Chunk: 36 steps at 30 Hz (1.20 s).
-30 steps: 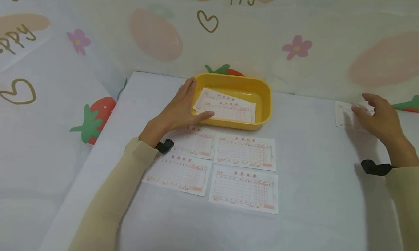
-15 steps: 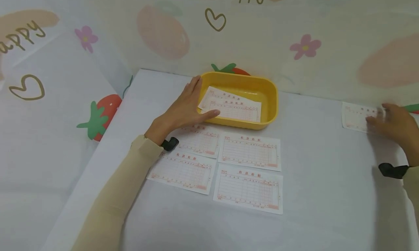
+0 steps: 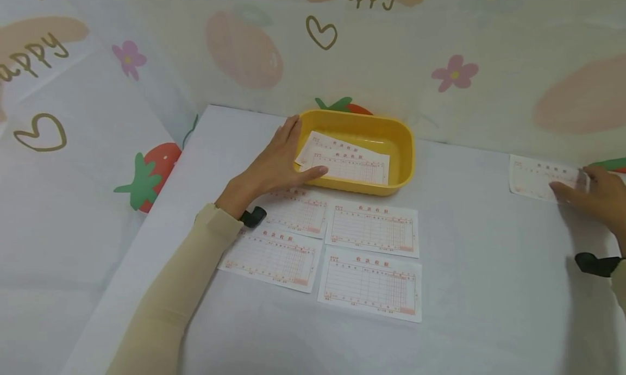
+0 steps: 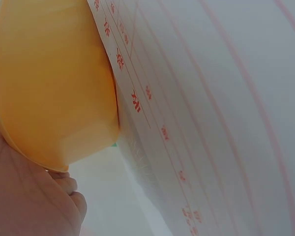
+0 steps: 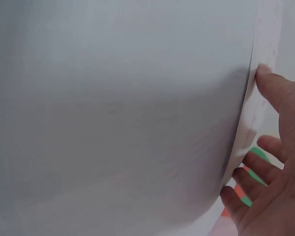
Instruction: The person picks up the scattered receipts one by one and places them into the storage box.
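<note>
My left hand (image 3: 274,160) rests against the left end of a yellow plastic basket (image 3: 403,157), its fingers straight along the rim and its thumb over the front rim. Inside the basket lie printed receipt slips (image 3: 352,168), overlapping. At the far right, my right hand (image 3: 599,195) touches a single receipt slip (image 3: 533,176) near the back edge of the table. In the right wrist view, the thumb (image 5: 273,88) meets the slip's near edge, while the other fingers spread toward its right end. The hand covers part of that slip.
Several receipt slips lie in two rows in front of the basket, among them a front right slip (image 3: 370,285) and a front left slip (image 3: 271,261). A white cloth covers the table (image 3: 469,288). Behind it hangs a printed curtain (image 3: 371,65).
My right hand has moved right and come down onto the far right slip, uncovering more of its left part. The view has shifted slightly. My left hand stays on the basket.
</note>
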{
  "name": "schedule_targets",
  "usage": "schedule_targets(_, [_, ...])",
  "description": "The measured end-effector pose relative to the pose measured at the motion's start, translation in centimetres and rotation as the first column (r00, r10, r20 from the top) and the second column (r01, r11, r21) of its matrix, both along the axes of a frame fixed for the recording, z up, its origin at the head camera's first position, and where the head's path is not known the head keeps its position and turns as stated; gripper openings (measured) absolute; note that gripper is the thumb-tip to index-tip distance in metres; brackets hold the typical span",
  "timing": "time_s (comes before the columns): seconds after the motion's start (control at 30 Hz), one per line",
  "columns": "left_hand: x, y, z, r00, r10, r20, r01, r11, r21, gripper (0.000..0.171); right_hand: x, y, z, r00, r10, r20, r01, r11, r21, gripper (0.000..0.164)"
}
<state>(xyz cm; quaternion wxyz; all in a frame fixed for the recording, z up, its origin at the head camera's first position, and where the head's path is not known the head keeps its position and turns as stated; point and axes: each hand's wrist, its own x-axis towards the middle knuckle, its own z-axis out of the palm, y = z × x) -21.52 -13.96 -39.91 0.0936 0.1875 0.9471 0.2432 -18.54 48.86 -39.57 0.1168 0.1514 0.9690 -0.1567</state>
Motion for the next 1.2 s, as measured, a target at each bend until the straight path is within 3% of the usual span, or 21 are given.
schedule_targets(0.3, [0.1, -0.2, -0.1, 1.000, 0.004, -0.001, -0.004, 1.000, 0.008, 0.125, 0.2, 0.9, -0.9, 0.999, -0.018, -0.031, 0.016, 0.996, -0.085, 0.094])
schedule_targets(0.53, [0.1, -0.2, -0.2, 1.000, 0.004, 0.002, -0.004, 1.000, 0.014, 0.125, 0.4, -0.6, -0.5, 0.996, -0.070, -0.058, 0.067, 0.997, -0.050, 0.078])
schedule_targets(0.7, [0.2, -0.2, -0.3, 1.000, 0.001, 0.007, -0.001, 1.000, 0.018, 0.125, 0.7, -1.5, -0.1, 0.989, -0.059, -0.136, 0.055, 0.998, -0.033, 0.070])
schedule_targets(0.9, [0.2, -0.3, -0.3, 1.000, -0.004, -0.003, 0.004, 1.000, 0.030, 0.124, 1.2, -2.0, 0.5, 0.982, -0.098, -0.160, 0.093, 0.995, -0.039, 0.066])
schedule_targets(1.2, [0.0, -0.1, -0.1, 1.000, 0.000, 0.002, 0.000, 0.999, 0.035, 0.124, 2.6, -2.2, 0.6, 0.979, -0.096, -0.179, 0.085, 0.994, -0.066, 0.061])
